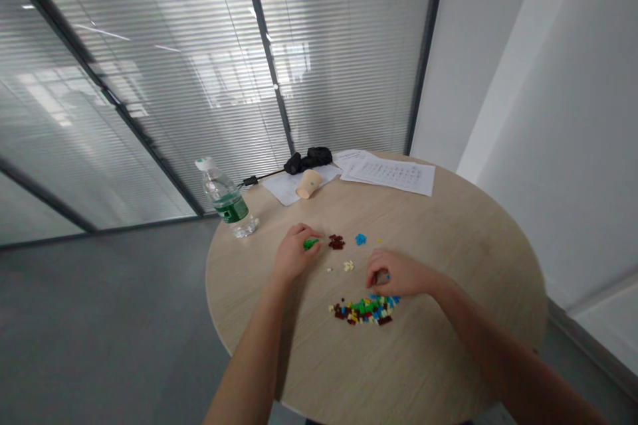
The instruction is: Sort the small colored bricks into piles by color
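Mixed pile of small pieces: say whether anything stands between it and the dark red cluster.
The cream cluster lies between the mixed pile and the dark red cluster; the right hand is right of that line.

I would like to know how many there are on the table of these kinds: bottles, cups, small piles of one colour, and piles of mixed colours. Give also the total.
Bottle: 1
Cup: 1
One-colour piles: 4 (green pile, dark red pile, blue pile, cream pile)
Mixed pile: 1
Total: 7
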A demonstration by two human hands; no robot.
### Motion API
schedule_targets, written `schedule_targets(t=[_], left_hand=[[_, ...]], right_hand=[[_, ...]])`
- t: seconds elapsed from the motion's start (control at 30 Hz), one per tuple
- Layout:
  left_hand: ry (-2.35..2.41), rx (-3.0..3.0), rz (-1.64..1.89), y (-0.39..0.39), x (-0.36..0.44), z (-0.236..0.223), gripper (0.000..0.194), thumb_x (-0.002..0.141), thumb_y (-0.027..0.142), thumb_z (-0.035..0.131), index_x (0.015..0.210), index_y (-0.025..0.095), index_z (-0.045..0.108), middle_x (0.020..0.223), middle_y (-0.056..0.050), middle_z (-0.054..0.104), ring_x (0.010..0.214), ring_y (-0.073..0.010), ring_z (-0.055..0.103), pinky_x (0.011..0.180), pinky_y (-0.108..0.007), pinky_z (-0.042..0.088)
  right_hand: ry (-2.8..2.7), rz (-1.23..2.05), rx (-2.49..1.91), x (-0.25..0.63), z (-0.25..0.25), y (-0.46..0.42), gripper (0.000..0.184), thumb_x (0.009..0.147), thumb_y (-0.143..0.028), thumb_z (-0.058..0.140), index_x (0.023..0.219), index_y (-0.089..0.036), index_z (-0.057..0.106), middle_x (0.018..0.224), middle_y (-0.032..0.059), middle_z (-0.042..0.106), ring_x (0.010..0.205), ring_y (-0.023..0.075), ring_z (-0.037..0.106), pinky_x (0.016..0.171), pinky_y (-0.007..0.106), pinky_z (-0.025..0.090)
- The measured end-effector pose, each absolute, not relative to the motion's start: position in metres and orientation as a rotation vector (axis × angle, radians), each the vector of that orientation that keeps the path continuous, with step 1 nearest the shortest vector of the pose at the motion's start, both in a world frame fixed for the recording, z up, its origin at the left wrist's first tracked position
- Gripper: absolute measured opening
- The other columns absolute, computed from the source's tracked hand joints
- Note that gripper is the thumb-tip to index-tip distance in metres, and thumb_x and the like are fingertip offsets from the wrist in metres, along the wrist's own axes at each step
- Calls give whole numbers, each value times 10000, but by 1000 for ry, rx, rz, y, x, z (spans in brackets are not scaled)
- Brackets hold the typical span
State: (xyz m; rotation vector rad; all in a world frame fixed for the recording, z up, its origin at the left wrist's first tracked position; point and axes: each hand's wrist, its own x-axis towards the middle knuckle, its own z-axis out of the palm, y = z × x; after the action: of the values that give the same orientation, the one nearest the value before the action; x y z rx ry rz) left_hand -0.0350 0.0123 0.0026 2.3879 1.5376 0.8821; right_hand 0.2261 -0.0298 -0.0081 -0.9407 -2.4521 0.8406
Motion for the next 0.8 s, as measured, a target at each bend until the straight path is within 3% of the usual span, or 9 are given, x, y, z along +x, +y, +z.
schedule_targets(t=[0.23, 0.4, 0.57, 0.67, 0.8], left_hand=[[1417, 2456, 928, 11, -27, 1, 159, 831, 254, 550, 871, 192, 691, 892, -52, 623, 891, -186, 583, 829, -313, 469], [1233, 2498, 919, 5, -17, 1, 117, 813, 214, 575, 876, 196, 673, 893, -47, 642, 890, -181, 587, 822, -309, 464], [980, 2531, 892, -9, 4, 5, 170, 775, 343, 663, 842, 187, 653, 849, -55, 649, 853, -186, 588, 780, -307, 468], [907, 2560, 874, -14, 14, 4, 245, 785, 429, 645, 845, 191, 658, 832, -60, 652, 843, -195, 590, 769, -321, 467], [872, 2573, 903, -15, 20, 0, 244, 829, 421, 597, 833, 186, 660, 830, -63, 665, 828, -187, 594, 763, -316, 461]], right_hand=[[-2421, 908, -1042, 224, -3, -30, 73, 707, -207, 666, 732, -181, 730, 768, 43, 702, 767, 177, 617, 704, 263, 461], [-2146, 1147, -1156, 221, -4, -31, 108, 722, -219, 637, 789, -164, 701, 738, 28, 681, 665, 141, 596, 614, 240, 447], [-1775, 1284, -1061, 216, -10, -25, 203, 688, -338, 700, 764, -165, 628, 752, 20, 647, 707, 144, 591, 677, 269, 455], [-1636, 1388, -1030, 216, -12, -23, 301, 660, -397, 734, 800, -168, 598, 775, 19, 645, 713, 142, 594, 684, 278, 455], [-1530, 1497, -1000, 215, -12, -23, 380, 632, -417, 760, 863, -171, 584, 792, 16, 661, 702, 133, 595, 678, 274, 451]])
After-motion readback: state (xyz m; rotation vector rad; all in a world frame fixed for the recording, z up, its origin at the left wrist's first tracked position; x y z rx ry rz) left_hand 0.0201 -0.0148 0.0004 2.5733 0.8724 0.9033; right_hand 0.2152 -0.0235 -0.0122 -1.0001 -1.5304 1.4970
